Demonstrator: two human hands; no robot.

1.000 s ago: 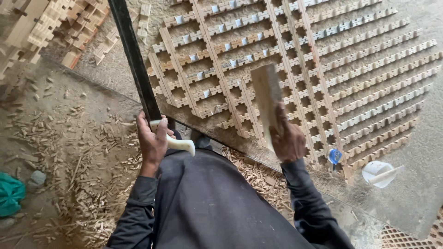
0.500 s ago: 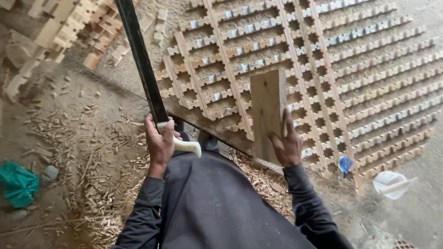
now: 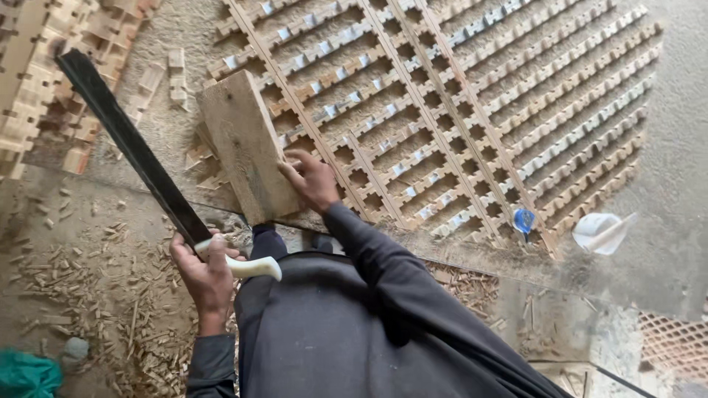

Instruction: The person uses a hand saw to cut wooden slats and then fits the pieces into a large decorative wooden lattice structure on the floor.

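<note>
Head view: left hand (image 3: 208, 274) fingers wrapped tight round the white handle (image 3: 251, 267) of a machete (image 3: 133, 151), handle end poking out past the fingers toward the body, long dark blade running up and away from the knuckles to the upper left. Right hand (image 3: 313, 179) rests on a wooden plank (image 3: 247, 147), fingers spread flat along its right edge and face, thumb side toward the body; plank stands tilted, lower end just below the fingertips near the knee, upper end well beyond them.

Plank looks stiff, dry, rough-sawn, likely moderately light for one hand; not fragile, could splinter at the edges. Best hold, by my guess, is on the long edge near mid-length, where the fingers already sit, well off the end the blade would meet. Machete looks blade-heavy and rigid; smooth white handle may slip, so a full closed fist near the blade end of the handle seems right, as now.

Beyond the right fingertips lies a wooden lattice panel (image 3: 457, 110) of notched strips, flat on the floor (image 3: 671, 221). Wood chips (image 3: 96, 295) are scattered under and left of the left fist. Stacked notched wooden blocks (image 3: 44, 88) sit far past the blade tip side. White plastic cup (image 3: 599, 231) and small blue cap (image 3: 523, 219) lie well right of the right hand. Green cloth (image 3: 26, 372) is at the lower left corner.
</note>
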